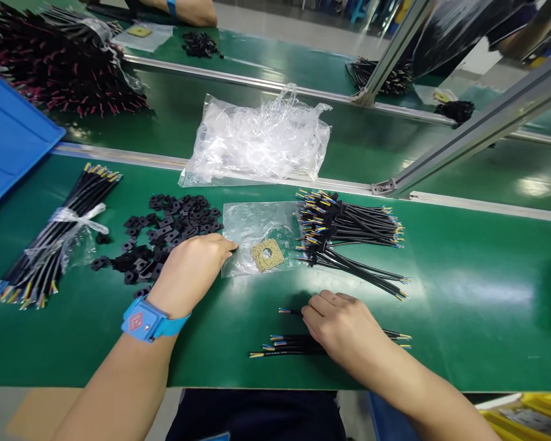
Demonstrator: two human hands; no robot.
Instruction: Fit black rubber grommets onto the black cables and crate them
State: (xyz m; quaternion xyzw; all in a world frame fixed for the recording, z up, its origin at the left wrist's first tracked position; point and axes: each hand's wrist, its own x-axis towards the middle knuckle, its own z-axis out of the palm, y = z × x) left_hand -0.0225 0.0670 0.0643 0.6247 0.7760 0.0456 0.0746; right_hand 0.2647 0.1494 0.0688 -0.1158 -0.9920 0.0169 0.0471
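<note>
Green table [487,306], glossy, under everything; sponge as landmark. Blue bin [13,128], far left of sponge, partly cropped. Yellow bin [546,404], lower right of sponge beyond table edge, cropped, pale contents too cut off to name. Clear plastic bag [261,138], behind sponge, stuffed full with crumpled clear film. Tied bundle [67,229], well left of sponge, black cables lying diagonally, bound with clear film, coloured cores fanned at both ends. Cable pile [362,226], just right of sponge, black jackets, blue and yellow cores bare at tips, black blocks threaded on near left ends. Heap of black parts [183,223], left of sponge, small, matte, squarish, some with visible holes, scattered loosely. Loose cables [294,353], nearer than sponge and to the right, roughly parallel. Right hand [337,318], lower right of sponge, fingers curled round one black cable [290,311], straight, coloured tips poking out leftward. Left hand [199,260], left of sponge between heap and flat bag, fingers bunched together; cannot tell if pinching anything. Flat clear bag [239,223], directly under sponge. Sponge [275,252] itself, yellowish, pitted, squarish, round hole in middle.
</note>
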